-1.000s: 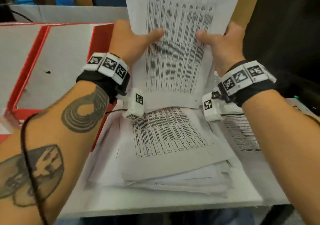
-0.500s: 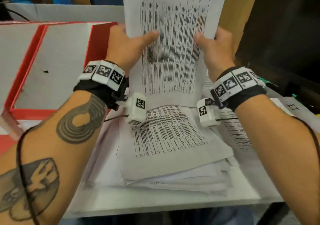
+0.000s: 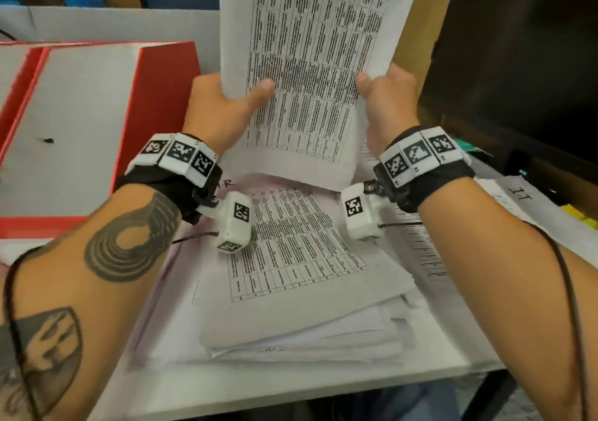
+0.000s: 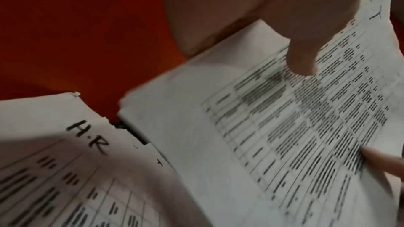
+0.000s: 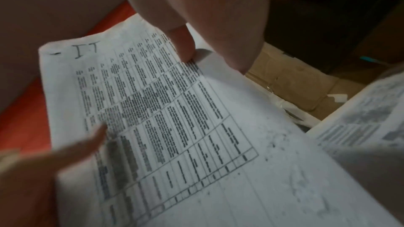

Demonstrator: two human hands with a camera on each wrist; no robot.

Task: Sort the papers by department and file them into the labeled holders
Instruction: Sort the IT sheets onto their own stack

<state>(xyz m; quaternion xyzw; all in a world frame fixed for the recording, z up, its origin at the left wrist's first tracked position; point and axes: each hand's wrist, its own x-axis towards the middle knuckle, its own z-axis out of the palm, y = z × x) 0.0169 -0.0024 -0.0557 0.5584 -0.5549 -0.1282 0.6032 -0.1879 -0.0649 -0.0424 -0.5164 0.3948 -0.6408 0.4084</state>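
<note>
A printed sheet (image 3: 310, 74) with a table and "IT" handwritten at its top (image 5: 85, 51) is held upright above the desk. My left hand (image 3: 226, 103) pinches its left edge, thumb on the front (image 4: 301, 61). My right hand (image 3: 385, 97) pinches the right edge, thumb on the print (image 5: 183, 46). Below lies a loose stack of papers (image 3: 291, 275); its top sheet is marked "H.R" (image 4: 89, 137). Another pile at the right carries an "IT" mark (image 3: 521, 194).
A red holder with white panels (image 3: 155, 97) stands at the left, close to my left hand. A brown cardboard box (image 5: 292, 85) and a dark unit (image 3: 517, 64) are on the right. The white desk edge (image 3: 291, 398) runs near my body.
Both hands have drawn the held sheet down and nearer to me, and the view has shifted a little. The grips and the stack below are unchanged.
</note>
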